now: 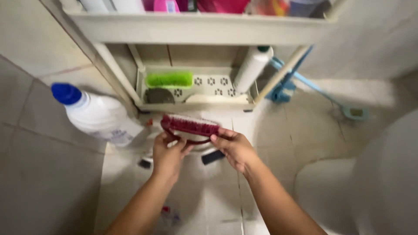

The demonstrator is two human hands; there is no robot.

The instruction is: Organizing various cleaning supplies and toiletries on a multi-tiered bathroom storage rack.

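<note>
Both of my hands hold a dark red scrubbing brush [190,126] in front of me, above the tiled floor. My left hand [167,152] grips its looped handle at the left end. My right hand [233,146] pinches the right end of the brush body with thumb and fingers. The bristles face up and away from me. Below the brush, partly hidden by my hands, lies a white thing with a dark part [213,156] on the floor.
A cream plastic rack [196,28] stands ahead; its lower shelf [196,105] holds a green brush [170,79], a dark round pad [159,95] and a white bottle [252,67]. A large white bottle with a blue cap [98,115] lies left. A blue long-handled brush [322,93] leans right; white toilet [383,182] at right.
</note>
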